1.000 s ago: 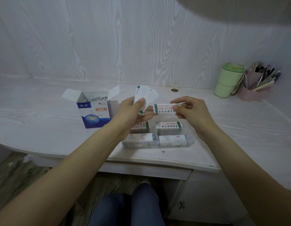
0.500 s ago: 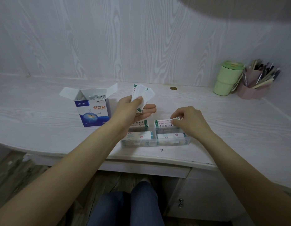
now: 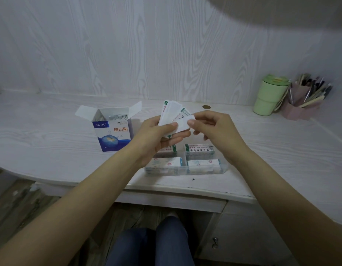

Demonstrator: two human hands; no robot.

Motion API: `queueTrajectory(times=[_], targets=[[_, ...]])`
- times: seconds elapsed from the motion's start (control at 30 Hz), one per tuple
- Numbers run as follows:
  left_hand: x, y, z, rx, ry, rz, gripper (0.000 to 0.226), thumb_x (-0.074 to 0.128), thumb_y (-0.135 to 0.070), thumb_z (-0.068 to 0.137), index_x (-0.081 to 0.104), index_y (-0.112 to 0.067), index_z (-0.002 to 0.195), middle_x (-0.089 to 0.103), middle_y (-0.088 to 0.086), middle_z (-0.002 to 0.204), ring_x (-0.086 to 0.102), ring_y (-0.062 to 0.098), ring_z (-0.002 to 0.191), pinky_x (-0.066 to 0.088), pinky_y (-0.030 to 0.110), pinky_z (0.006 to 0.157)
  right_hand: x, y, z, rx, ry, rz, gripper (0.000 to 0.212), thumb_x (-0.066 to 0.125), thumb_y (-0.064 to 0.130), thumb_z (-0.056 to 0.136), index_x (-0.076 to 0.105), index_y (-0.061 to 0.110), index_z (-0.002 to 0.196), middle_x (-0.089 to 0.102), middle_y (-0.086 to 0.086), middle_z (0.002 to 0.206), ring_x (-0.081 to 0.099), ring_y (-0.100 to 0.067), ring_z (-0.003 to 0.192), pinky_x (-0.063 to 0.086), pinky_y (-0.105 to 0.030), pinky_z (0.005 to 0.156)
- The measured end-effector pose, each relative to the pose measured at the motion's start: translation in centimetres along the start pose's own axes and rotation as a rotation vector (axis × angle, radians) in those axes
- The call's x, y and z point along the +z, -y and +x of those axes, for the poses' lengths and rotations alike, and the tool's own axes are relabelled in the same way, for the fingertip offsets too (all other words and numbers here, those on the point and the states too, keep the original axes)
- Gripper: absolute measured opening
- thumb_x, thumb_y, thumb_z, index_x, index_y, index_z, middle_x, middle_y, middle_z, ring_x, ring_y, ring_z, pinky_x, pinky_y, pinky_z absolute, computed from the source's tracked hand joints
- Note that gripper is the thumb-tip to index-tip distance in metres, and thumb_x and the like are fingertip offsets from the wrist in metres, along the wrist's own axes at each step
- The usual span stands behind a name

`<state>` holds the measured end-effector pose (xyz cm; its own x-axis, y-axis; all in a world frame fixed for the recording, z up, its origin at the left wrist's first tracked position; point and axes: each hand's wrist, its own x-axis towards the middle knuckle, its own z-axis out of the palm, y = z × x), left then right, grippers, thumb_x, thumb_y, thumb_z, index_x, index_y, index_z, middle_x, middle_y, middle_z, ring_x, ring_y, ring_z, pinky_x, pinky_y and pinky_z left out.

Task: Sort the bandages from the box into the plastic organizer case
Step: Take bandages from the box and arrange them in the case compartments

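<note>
A fan of bandages [image 3: 173, 114] is held above the plastic organizer case [image 3: 185, 162], gripped by the left hand [image 3: 156, 135] with thumb curled over it. The right hand [image 3: 210, 125] pinches the nearest strip between thumb and fingers [image 3: 191, 122]. The case's four compartments hold bandages (stacked flat). The open box [image 3: 113, 131] stands left on the counter [image 3: 41, 135].

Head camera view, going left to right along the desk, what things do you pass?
Open bandage box → fan of bandages held in the left hand → right hand pinching one of them → green cup → pink pen holder.
</note>
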<state>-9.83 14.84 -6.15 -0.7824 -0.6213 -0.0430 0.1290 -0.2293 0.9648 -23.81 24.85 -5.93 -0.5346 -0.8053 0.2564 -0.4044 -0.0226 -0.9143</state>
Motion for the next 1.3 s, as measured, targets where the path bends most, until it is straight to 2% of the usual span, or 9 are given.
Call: queueTrajectory(times=[0.13,0.37,0.47,0.57,0.77,0.93,1.1,1.17,1.3], targets=[[0.2,-0.3,-0.3,-0.005,0.03,-0.008,0.029,0.05,-0.012,0.096,0.054,-0.003,0.124,0.07,0.015,0.107,0.069,0.028,0.096,0.058,0.029,0.079,0.7,0.2,0.1,-0.01,-0.057,0.058,0.014,0.072,0.007,0.081,0.071,0.007,0.094,0.066,-0.004,0.071,0.058,-0.003,0.056,0.044,-0.015,0.052],[-0.3,-0.8,-0.3,0.033,-0.11,0.099,0.025,0.052,-0.012,0.096,0.057,-0.001,0.118,0.068,0.012,0.107,0.072,0.029,0.085,0.059,0.031,0.073,0.3,0.5,0.3,0.033,-0.14,0.052,0.01,0.074,0.009,0.079,0.069,0.007,0.088,0.067,-0.004,0.073,0.058,-0.003,0.053,0.047,-0.016,0.053],[-0.9,-1.0,-0.4,0.035,-0.147,0.113,0.019,0.054,-0.01,0.094,0.06,-0.004,0.111,0.071,0.01,0.096,0.072,0.026,0.078,0.059,0.027,0.066,-0.2,0.8,0.3,0.025,-0.105,0.127,0.005,0.072,0.008,0.081,0.068,0.01,0.081,0.065,-0.004,0.073,0.06,-0.006,0.054,0.046,-0.018,0.054],[-1.3,-0.9,-0.5,0.057,-0.172,0.186,0.013,0.052,-0.01,0.095,0.06,-0.008,0.105,0.073,0.009,0.083,0.072,0.018,0.068,0.058,0.022,0.059,-0.3,0.7,0.6,-0.007,-0.225,0.211,0.009,0.07,0.004,0.082,0.065,0.01,0.078,0.064,-0.006,0.069,0.063,-0.008,0.054,0.047,-0.017,0.053],[-1.6,-0.8,-0.6,0.053,-0.175,0.281,0.009,0.051,-0.01,0.096,0.058,-0.016,0.095,0.072,0.005,0.077,0.068,0.012,0.059,0.054,0.018,0.051,-0.3,0.0,1.4,0.024,-0.201,0.365,0.017,0.064,0.015,0.089,0.068,0.005,0.076,0.069,-0.002,0.071,0.069,-0.014,0.072,0.053,-0.02,0.072],[-1.9,-0.7,-0.4,0.06,-0.196,0.257,0.011,0.049,-0.009,0.097,0.06,-0.009,0.1,0.072,0.01,0.083,0.068,0.014,0.061,0.053,0.018,0.053,-1.4,-2.6,2.9,0.091,-0.209,-0.018,0.014,0.073,0.003,0.078,0.068,0.015,0.076,0.065,-0.006,0.08,0.063,-0.011,0.071,0.054,-0.028,0.081],[-1.7,-0.7,0.2,0.048,-0.186,0.244,0.013,0.05,-0.009,0.097,0.059,-0.007,0.106,0.072,0.011,0.084,0.068,0.013,0.06,0.054,0.018,0.053,-1.7,-3.7,4.3,0.094,-0.044,-0.528,0.01,0.07,0.001,0.079,0.071,0.01,0.077,0.059,0.005,0.068,0.057,-0.014,0.075,0.042,-0.02,0.068],[-1.7,-0.5,0.5,0.043,-0.181,0.251,0.012,0.051,-0.009,0.096,0.059,-0.007,0.105,0.072,0.011,0.083,0.068,0.013,0.06,0.055,0.018,0.054,-1.1,-4.2,4.6,0.091,0.044,-0.622,0.009,0.069,-0.001,0.08,0.072,0.007,0.08,0.059,0.003,0.071,0.056,-0.013,0.078,0.041,-0.018,0.07],[-1.7,-0.3,1.1,0.032,-0.181,0.248,0.011,0.051,-0.009,0.096,0.06,-0.008,0.103,0.073,0.008,0.08,0.069,0.014,0.061,0.056,0.019,0.055,-0.4,-4.8,5.3,0.084,0.049,-0.638,0.011,0.07,-0.001,0.079,0.069,0.01,0.079,0.055,0.005,0.067,0.053,-0.005,0.065,0.035,-0.006,0.048]])
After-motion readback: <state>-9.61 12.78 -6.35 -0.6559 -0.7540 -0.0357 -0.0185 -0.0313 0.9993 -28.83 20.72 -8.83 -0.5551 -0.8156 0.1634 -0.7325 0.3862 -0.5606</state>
